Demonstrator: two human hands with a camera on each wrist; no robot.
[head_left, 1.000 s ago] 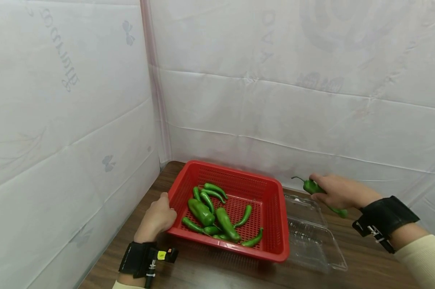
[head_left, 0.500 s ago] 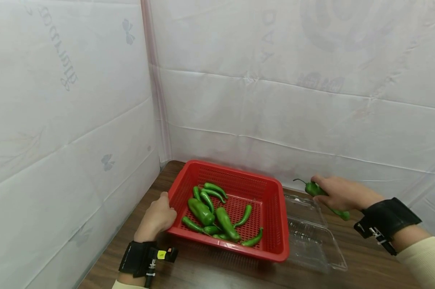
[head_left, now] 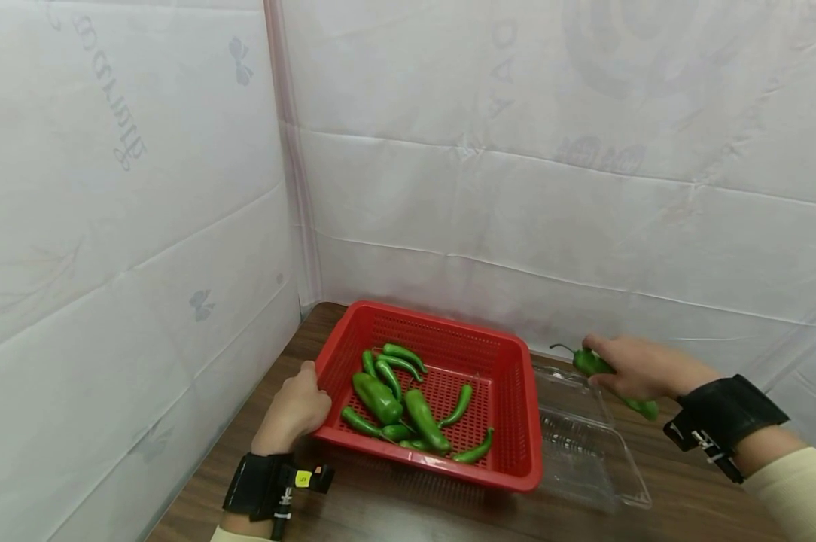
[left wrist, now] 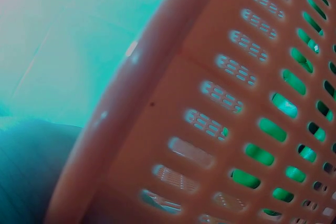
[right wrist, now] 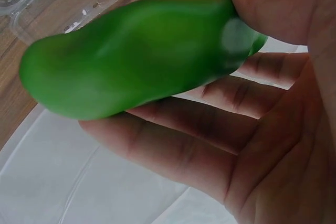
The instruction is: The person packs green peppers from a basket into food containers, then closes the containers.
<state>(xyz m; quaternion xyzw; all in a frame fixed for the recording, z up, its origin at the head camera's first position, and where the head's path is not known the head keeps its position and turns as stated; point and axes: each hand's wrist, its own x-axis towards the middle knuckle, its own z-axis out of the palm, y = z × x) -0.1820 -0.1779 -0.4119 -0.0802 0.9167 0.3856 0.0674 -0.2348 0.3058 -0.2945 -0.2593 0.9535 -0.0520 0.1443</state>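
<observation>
The right hand (head_left: 634, 367) holds a green pepper (right wrist: 142, 51) between the thumb on top and the fingers (right wrist: 210, 129) lying fairly straight below, so the grip is closed around it but not tight. In the head view the pepper's (head_left: 592, 363) stem points to the left and its tip shows at the wrist side of the hand. It is in the air, above the far part of a clear plastic box (head_left: 587, 444) that lies open on the wooden table (head_left: 394, 512), just to the right of a red basket (head_left: 510, 467).

The left hand (head_left: 294, 410) rests on the left rim of the basket with its fingers curled at the edge; the left wrist view shows only the slotted basket wall (left wrist: 220, 114) very near, so I cannot tell how firmly it holds. Several more peppers (head_left: 408, 410) lie inside the basket.

To do this step well, I think the pepper should come down flat over one half of the box, held lightly so it does not slip, and be let go only when it is low. The other hand should keep the basket from sliding.
</observation>
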